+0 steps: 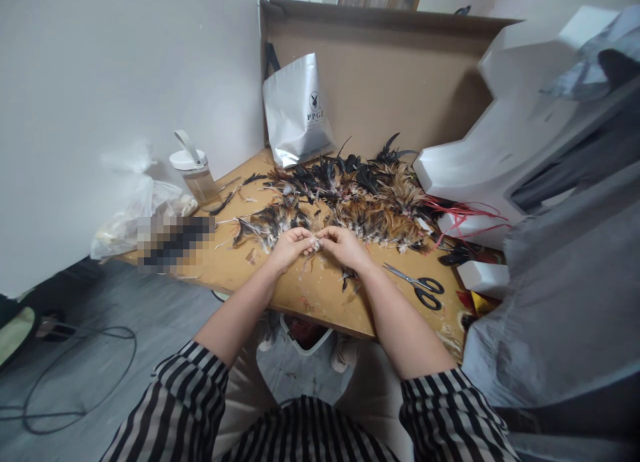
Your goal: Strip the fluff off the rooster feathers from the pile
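Observation:
My left hand (293, 247) and my right hand (342, 245) meet above the table (305, 292), fingertips pinched around the pale, fluffy base of a small feather bunch (315, 243). Just beyond them lie brown and black feather bunches (375, 219) in rows, with darker ones (325, 175) farther back. A few loose dark feathers (347, 279) rest near my right wrist. Black-handled scissors (417, 285) lie partly open to the right of my right forearm.
A silver bag (296, 115) stands at the back, a lidded drink cup (196, 175) and plastic bag (145, 212) at left. Red strings (465, 219), white foam pieces (483, 279) and grey cloth (565, 295) border the right. A bin (305, 342) sits below the front edge.

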A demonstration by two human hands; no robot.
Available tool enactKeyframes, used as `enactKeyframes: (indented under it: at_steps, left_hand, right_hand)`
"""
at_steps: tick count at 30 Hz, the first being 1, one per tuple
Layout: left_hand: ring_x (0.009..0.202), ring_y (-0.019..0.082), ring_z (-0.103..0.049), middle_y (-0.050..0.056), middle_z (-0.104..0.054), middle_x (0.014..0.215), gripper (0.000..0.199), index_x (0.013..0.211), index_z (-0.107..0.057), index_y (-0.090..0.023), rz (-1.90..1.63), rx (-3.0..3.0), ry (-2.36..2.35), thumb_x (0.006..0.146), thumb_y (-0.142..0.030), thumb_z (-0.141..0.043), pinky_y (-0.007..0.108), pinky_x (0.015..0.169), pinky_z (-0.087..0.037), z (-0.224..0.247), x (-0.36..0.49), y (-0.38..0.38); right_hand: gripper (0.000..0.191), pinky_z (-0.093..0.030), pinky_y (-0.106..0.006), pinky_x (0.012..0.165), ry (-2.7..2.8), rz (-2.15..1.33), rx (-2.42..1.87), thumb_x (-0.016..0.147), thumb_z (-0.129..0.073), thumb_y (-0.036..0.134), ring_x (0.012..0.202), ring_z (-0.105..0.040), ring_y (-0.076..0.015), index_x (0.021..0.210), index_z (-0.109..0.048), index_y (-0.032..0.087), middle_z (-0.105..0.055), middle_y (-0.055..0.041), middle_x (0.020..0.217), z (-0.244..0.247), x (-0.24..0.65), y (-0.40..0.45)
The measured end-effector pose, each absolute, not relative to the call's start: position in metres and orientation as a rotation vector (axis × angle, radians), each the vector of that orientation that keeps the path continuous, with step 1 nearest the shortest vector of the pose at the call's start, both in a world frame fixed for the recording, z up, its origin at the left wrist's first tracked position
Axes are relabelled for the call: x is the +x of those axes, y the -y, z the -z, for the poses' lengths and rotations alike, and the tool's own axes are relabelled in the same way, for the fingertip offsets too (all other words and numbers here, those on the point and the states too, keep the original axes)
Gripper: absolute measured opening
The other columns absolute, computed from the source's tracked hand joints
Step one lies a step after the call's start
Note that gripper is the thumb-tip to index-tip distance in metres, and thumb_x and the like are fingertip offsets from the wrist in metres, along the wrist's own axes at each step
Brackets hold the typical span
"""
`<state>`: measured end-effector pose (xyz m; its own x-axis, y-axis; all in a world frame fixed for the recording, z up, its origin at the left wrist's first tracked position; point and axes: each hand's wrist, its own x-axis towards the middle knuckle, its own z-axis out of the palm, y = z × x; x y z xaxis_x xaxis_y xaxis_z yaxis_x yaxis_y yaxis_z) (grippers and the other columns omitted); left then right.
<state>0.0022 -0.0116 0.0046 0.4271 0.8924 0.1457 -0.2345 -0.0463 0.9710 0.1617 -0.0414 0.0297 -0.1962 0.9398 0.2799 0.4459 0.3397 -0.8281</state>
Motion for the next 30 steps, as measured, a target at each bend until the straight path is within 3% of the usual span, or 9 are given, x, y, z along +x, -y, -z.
enactKeyframes:
  at_steps: [5,15,22,30]
  left_hand:
    - [0.047,0.005,-0.048,0.000,-0.058,0.057,0.024,0.071,-0.056,-0.011,-0.998,1.340,-0.712,0.063,-0.030,-0.067,0.017,0.047,-0.035,-0.0069,0.0022,0.0140]
    - [0.045,0.004,-0.046,0.001,-0.058,0.057,0.023,0.070,-0.056,-0.011,-0.977,1.334,-0.744,0.062,-0.030,-0.067,0.016,0.044,-0.034,-0.0108,0.0031,0.0167]
    - [0.045,0.005,-0.047,0.003,-0.061,0.062,0.021,0.071,-0.056,-0.011,-0.941,1.338,-0.773,0.064,-0.029,-0.065,0.016,0.042,-0.033,-0.0097,0.0029,0.0168]
    - [0.047,0.005,-0.047,0.004,-0.062,0.062,0.021,0.069,-0.057,-0.011,-0.962,1.347,-0.756,0.062,-0.028,-0.067,0.017,0.046,-0.035,-0.0074,0.0038,0.0154]
  right_hand:
    - [0.017,-0.038,-0.021,0.058,1.862,-0.606,-1.306,0.073,-0.052,0.027,0.061,-0.051,-0.0106,0.072,-0.064,0.014,-0.062,-0.0019,0.067,-0.0318,0.1620,0.0429]
    - [0.022,-0.035,-0.019,0.050,1.777,-0.807,-1.355,0.069,-0.053,0.029,0.053,-0.048,-0.0089,0.074,-0.066,0.012,-0.061,-0.0014,0.062,-0.0324,0.1631,0.0434]
    - [0.020,-0.037,-0.019,0.054,1.694,-0.673,-1.372,0.069,-0.051,0.029,0.056,-0.049,-0.0094,0.070,-0.063,0.013,-0.061,-0.0015,0.064,-0.0299,0.1612,0.0407]
    - [0.021,-0.039,-0.021,0.055,1.622,-0.818,-1.361,0.067,-0.055,0.029,0.055,-0.050,-0.0096,0.076,-0.064,0.012,-0.062,-0.0024,0.065,-0.0340,0.1614,0.0429]
